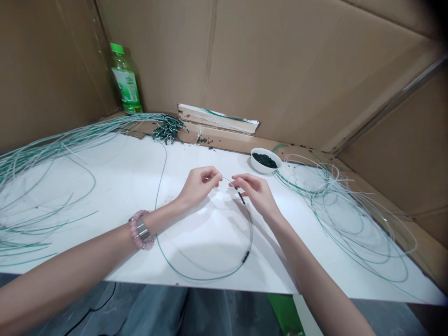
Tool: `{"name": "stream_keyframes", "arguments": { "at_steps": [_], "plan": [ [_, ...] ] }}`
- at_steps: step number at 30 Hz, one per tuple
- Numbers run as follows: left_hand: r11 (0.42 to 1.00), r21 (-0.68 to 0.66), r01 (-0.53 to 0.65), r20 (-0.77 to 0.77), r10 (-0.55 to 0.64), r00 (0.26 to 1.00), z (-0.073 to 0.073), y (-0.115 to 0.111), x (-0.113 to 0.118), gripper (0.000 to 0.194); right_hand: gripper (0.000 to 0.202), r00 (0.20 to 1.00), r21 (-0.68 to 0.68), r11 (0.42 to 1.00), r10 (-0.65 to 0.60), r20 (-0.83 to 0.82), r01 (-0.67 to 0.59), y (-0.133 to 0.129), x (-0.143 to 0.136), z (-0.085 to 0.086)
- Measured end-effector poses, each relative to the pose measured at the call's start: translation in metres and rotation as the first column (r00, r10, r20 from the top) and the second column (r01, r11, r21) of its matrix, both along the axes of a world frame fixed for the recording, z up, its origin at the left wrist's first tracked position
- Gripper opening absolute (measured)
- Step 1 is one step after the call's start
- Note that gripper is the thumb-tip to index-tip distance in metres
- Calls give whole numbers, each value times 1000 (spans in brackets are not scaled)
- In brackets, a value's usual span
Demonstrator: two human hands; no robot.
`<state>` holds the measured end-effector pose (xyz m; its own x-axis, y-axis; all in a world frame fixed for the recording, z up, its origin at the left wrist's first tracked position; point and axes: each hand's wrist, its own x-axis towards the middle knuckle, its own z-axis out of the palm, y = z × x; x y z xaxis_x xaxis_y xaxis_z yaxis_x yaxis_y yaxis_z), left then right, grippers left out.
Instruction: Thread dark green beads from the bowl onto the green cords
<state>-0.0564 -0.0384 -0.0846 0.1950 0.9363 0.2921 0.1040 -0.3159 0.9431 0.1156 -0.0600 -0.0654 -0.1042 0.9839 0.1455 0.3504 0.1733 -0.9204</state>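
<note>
Head camera view: a person's two bare hands met over a white table (pixel 121 182), both forearms reaching in from the lower corners and angling toward each other. The left hand (pixel 203 184), its wrist circled by a pink beaded bracelet (pixel 141 229), curled its fingers and pinched a thin wire (pixel 251 229) between thumb and forefinger. The right hand (pixel 255 190) lay just beside it, wrist bent inward, thumb and fingers extended around the wire near some dark beads (pixel 240 195); whether they pressed shut on it could not be told. Below, the wire curved in a wide loop over the table, close to a white bowl (pixel 268 171) of dark beads.
</note>
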Motion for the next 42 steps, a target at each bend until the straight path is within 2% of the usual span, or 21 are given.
{"name": "stream_keyframes", "arguments": {
  "at_steps": [6,10,12,14,18,21,24,29,37,39,42],
  "plan": [
    [998,2,60,-15,-60,998,2,-3,2,18,14,1000,105,994,-6,-24,8,-4,-7,-3],
    [994,3,111,-33,-111,993,6,-3,5,21,14,1000,188,982,-30,2,29,-4,-5,-4],
    [990,5,139,-52,-138,989,9,1,8,23,15,998,220,973,-70,-7,69,-1,0,-2],
    [989,24,145,-89,-142,986,11,10,13,24,15,989,245,959,-126,-81,142,2,6,4],
    [981,125,146,-290,-104,951,5,39,34,24,19,930,263,920,-208,-302,291,8,21,14],
    [946,227,231,-530,-79,845,-8,58,58,20,20,886,240,903,-244,-393,356,11,30,18],
    [916,256,307,-621,-87,779,-17,68,79,18,19,858,227,889,-273,-435,398,13,33,18],
    [907,238,348,-617,-136,775,-18,71,95,13,18,835,222,886,-264,-483,408,14,32,17],
    [914,239,328,-564,-144,813,-15,63,87,14,18,869,225,906,-235,-435,358,15,33,12],
    [932,219,289,-477,-156,865,-10,57,79,14,18,882,233,912,-219,-417,337,14,31,12],
    [974,58,217,-176,-204,963,1,41,59,16,18,907,240,930,-172,-385,279,10,24,13]
  ]
}}
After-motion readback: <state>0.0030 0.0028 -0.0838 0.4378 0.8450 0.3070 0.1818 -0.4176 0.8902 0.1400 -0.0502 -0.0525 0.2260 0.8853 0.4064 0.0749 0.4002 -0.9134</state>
